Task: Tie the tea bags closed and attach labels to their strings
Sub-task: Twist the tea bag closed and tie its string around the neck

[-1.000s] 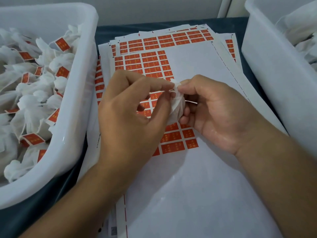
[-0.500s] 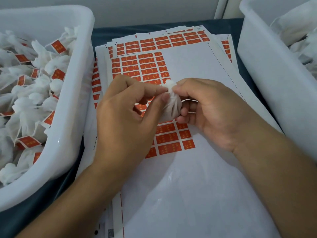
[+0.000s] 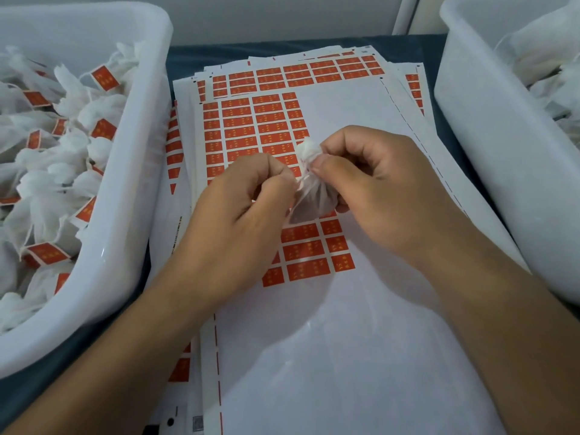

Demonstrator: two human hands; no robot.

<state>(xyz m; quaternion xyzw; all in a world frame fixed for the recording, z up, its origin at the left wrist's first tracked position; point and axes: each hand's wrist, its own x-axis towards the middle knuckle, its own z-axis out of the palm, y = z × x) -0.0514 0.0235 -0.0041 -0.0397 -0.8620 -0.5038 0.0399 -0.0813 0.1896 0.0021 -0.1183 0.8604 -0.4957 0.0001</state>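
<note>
Tea bag (image 3: 309,196) — white mesh with dark contents — hangs between both hands above the label sheet (image 3: 314,252), its gathered neck pinched by the right hand (image 3: 376,189). The left hand (image 3: 244,208) pinches at the neck from the other side, fingers curled. Finished, labelled bags fill the left bin (image 3: 125,215) — another bin (image 3: 502,152) sits at right.

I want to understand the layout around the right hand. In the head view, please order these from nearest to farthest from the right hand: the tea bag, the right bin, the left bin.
1. Tea bag: pinched at its neck by the right hand, in the centre.
2. Right bin: to the hand's right.
3. Left bin: far left, beyond the left hand.
</note>
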